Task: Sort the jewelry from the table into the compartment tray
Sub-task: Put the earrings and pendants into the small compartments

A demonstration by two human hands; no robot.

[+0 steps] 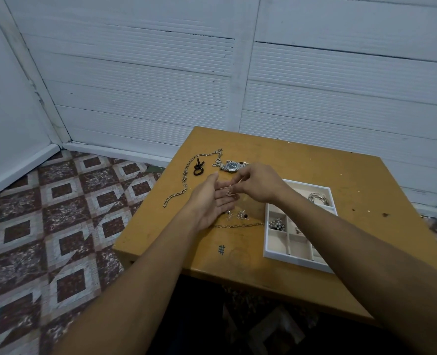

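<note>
My left hand [213, 201] lies palm up over the wooden table [314, 165], fingers apart, with a small silver earring [229, 193] resting on its fingers. My right hand [257, 185] hovers just above it, fingertips pinched on a thin pin-like piece [225, 187]. On the table lie a long silver chain [186, 175], a wristwatch [231, 166], a black hair tie [199, 167], two small earrings [239, 215] and a thin chain [240, 226]. The white compartment tray [268, 249] sits at the right, holding a bead cluster [276, 223] and bangles [318, 198].
White ribbed wall panels stand behind the table. A patterned tile floor lies to the left. The table's front edge runs close below the tray, with a blue hash mark [221, 249] near it.
</note>
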